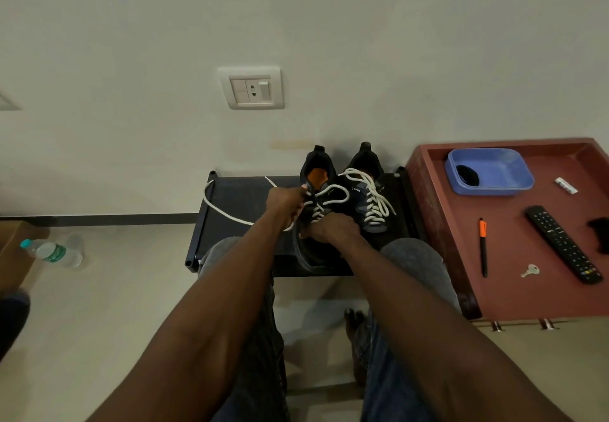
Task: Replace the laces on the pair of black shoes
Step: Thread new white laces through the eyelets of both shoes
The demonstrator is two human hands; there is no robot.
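Two black shoes stand side by side on a low black rack (237,197), heels toward the wall. The right shoe (367,187) is fully laced with a white lace. The left shoe (318,171) has an orange insole and a white lace (224,212) crossing its lower eyelets, with a long loose end trailing left over the rack. My left hand (285,202) pinches the lace at the shoe's left side near the top eyelets. My right hand (333,228) grips the front of the left shoe, covering its toe.
A reddish-brown tray table (514,289) at right carries a blue tub (491,171), a remote (563,243), a pen (483,247) and a key (530,270). A water bottle (52,252) lies on the floor at left. My knees sit just under the rack's front edge.
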